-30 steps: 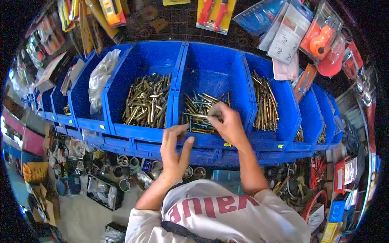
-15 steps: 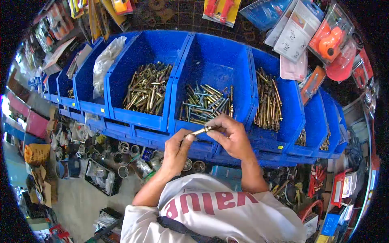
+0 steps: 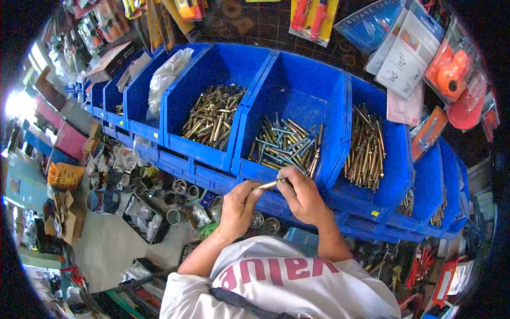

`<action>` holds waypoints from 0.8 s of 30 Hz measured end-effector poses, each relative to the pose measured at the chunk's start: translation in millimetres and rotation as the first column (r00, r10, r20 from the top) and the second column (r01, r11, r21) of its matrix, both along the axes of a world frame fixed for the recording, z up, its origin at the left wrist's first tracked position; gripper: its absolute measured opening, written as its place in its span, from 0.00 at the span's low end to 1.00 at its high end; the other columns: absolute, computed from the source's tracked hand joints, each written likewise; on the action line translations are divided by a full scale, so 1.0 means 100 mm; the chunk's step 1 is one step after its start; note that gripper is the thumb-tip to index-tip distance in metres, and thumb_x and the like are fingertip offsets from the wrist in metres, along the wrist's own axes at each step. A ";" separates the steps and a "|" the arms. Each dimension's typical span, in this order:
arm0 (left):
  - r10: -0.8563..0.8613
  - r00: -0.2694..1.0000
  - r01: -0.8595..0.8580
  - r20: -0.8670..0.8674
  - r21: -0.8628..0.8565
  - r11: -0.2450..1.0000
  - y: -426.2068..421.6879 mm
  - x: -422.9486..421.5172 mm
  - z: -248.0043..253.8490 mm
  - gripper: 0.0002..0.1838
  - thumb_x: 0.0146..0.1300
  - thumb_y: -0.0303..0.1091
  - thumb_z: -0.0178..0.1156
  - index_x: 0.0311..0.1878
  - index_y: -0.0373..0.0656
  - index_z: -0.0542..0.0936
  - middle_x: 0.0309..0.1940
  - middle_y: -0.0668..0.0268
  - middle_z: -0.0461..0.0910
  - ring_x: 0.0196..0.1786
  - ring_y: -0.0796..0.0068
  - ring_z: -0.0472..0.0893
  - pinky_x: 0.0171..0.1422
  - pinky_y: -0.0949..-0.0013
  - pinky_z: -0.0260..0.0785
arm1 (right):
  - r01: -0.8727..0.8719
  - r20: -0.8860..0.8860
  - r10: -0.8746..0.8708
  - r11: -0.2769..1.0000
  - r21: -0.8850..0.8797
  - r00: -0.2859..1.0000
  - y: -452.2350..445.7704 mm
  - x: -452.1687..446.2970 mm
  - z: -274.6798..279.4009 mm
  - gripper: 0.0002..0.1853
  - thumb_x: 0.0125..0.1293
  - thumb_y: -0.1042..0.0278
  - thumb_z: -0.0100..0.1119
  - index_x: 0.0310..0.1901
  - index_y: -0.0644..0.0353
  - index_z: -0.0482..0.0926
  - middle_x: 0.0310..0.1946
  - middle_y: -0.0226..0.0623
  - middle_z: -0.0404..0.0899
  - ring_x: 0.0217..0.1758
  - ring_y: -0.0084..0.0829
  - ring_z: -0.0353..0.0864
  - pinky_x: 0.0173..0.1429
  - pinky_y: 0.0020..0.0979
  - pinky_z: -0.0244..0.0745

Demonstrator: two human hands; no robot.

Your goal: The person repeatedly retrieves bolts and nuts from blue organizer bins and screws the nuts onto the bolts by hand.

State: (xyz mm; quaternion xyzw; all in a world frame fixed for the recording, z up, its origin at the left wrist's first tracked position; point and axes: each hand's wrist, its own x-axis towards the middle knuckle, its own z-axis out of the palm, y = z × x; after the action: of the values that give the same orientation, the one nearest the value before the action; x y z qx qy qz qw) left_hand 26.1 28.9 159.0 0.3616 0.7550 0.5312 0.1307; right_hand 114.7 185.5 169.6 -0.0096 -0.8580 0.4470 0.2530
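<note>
A brass-coloured anchor bolt [image 3: 269, 185] lies nearly level between my two hands, in front of the blue bins. My left hand [image 3: 238, 210] is closed on its left end, with thumb and fingers pinching it. My right hand [image 3: 305, 198] has its fingers closed round the other end and hides that tip. Just beyond my hands, a blue bin [image 3: 305, 87] holds loose bolts [image 3: 289, 144], some brass-coloured and some bluish-grey.
The bin to the left holds a heap of brass-coloured bolts [image 3: 215, 116]; longer ones [image 3: 365, 151] fill the bin to the right. A clear plastic bag [image 3: 163, 85] hangs over a bin farther left. Packaged goods [image 3: 406, 53] hang above. A black crate [image 3: 146, 219] stands below left.
The view has shifted, so the bins appear farther right and slightly lower. Both hands still hold the anchor bolt, and my right fingers have curled more over its end.
</note>
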 end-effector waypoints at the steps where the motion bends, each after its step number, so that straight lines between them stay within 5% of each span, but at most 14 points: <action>1: 0.005 1.000 -0.005 -0.004 -0.004 1.000 0.00 0.01 -0.04 0.08 0.65 0.31 0.54 0.40 0.36 0.77 0.25 0.54 0.74 0.26 0.64 0.73 0.32 0.67 0.65 | -0.001 0.015 0.001 1.000 0.022 1.000 0.00 -0.01 -0.01 0.05 0.66 0.71 0.49 0.40 0.62 0.69 0.29 0.41 0.69 0.30 0.39 0.72 0.36 0.34 0.67; 3: -0.005 0.997 0.011 -0.081 0.076 0.997 0.00 0.01 -0.14 0.08 0.65 0.31 0.54 0.40 0.36 0.77 0.24 0.54 0.74 0.27 0.63 0.73 0.33 0.67 0.65 | -0.015 0.097 0.017 1.000 -0.019 0.995 0.00 -0.01 0.03 0.08 0.67 0.67 0.50 0.38 0.63 0.68 0.30 0.46 0.70 0.34 0.48 0.72 0.39 0.40 0.68; 7: 0.063 0.998 -0.062 0.029 -0.009 0.998 -0.07 0.01 -0.10 0.09 0.66 0.32 0.51 0.37 0.37 0.77 0.23 0.59 0.73 0.27 0.69 0.73 0.32 0.68 0.64 | 0.040 0.018 -0.039 0.999 -0.034 0.999 0.00 -0.05 0.00 0.07 0.66 0.69 0.50 0.36 0.63 0.69 0.29 0.45 0.71 0.33 0.46 0.73 0.38 0.38 0.68; 12: 0.361 0.933 -0.352 0.001 0.223 0.909 -0.09 -0.49 -0.07 0.16 0.69 0.38 0.49 0.29 0.38 0.74 0.17 0.74 0.61 0.22 0.84 0.58 0.24 0.73 0.50 | 0.150 0.082 -0.134 0.962 -0.229 0.988 0.00 -0.05 0.01 0.06 0.62 0.71 0.56 0.34 0.64 0.72 0.26 0.42 0.74 0.31 0.40 0.76 0.35 0.33 0.69; 15: 0.465 0.877 -0.396 -0.123 0.365 0.843 0.05 -0.99 -0.14 0.15 0.70 0.37 0.48 0.28 0.38 0.72 0.17 0.76 0.57 0.22 0.86 0.54 0.22 0.74 0.45 | 0.145 -0.034 -0.150 0.981 -0.129 0.988 0.03 -0.10 -0.05 0.06 0.62 0.70 0.57 0.34 0.64 0.74 0.26 0.40 0.75 0.29 0.34 0.75 0.34 0.30 0.69; 16: 0.451 0.884 -0.397 -0.120 0.317 0.861 0.07 -1.13 -0.09 0.14 0.70 0.38 0.48 0.36 0.37 0.75 0.22 0.70 0.68 0.26 0.80 0.65 0.30 0.72 0.57 | 0.130 -0.062 -0.135 0.988 -0.081 0.989 0.03 -0.10 -0.06 0.06 0.62 0.70 0.57 0.34 0.64 0.74 0.26 0.38 0.75 0.27 0.28 0.74 0.32 0.27 0.68; 18: 0.500 0.665 -0.395 -0.555 0.308 0.866 0.19 -1.40 -0.04 0.16 0.68 0.41 0.49 0.50 0.38 0.74 0.42 0.58 0.75 0.45 0.66 0.72 0.52 0.65 0.60 | 0.154 -0.068 -0.158 0.986 -0.056 0.985 0.03 -0.08 -0.05 0.07 0.62 0.69 0.58 0.34 0.64 0.75 0.26 0.36 0.75 0.27 0.25 0.74 0.32 0.27 0.68; 20: 0.496 0.720 -0.426 -0.485 0.256 0.868 0.23 -1.42 0.03 0.23 0.67 0.44 0.50 0.59 0.39 0.68 0.59 0.50 0.65 0.61 0.53 0.63 0.66 0.58 0.47 | 0.158 0.002 -0.159 0.979 -0.127 0.987 0.03 -0.07 -0.03 0.07 0.62 0.69 0.58 0.34 0.64 0.75 0.26 0.34 0.75 0.28 0.22 0.74 0.31 0.26 0.68; 22: 0.513 0.741 -0.379 -0.435 0.360 0.853 0.26 -1.37 0.08 0.22 0.66 0.39 0.53 0.59 0.37 0.68 0.56 0.51 0.67 0.58 0.55 0.65 0.64 0.59 0.53 | 0.184 0.014 -0.184 0.980 -0.079 0.983 0.05 -0.07 -0.01 0.07 0.62 0.69 0.58 0.34 0.64 0.74 0.25 0.31 0.74 0.28 0.20 0.74 0.31 0.27 0.69; 24: 0.468 0.809 -0.298 -0.357 0.437 0.849 0.24 -1.28 0.02 0.20 0.65 0.35 0.55 0.57 0.36 0.69 0.52 0.52 0.69 0.57 0.58 0.66 0.62 0.60 0.56 | 0.203 0.163 -0.168 0.952 -0.230 0.972 0.07 -0.10 0.00 0.08 0.62 0.68 0.58 0.35 0.64 0.74 0.26 0.32 0.74 0.28 0.19 0.73 0.31 0.28 0.70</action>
State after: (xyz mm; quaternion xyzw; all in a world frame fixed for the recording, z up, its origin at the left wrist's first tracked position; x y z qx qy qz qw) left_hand -101.6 52.8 161.1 0.3296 0.7115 0.5771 -0.2282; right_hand 105.0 192.1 170.0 -0.1533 -0.8074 0.5217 0.2291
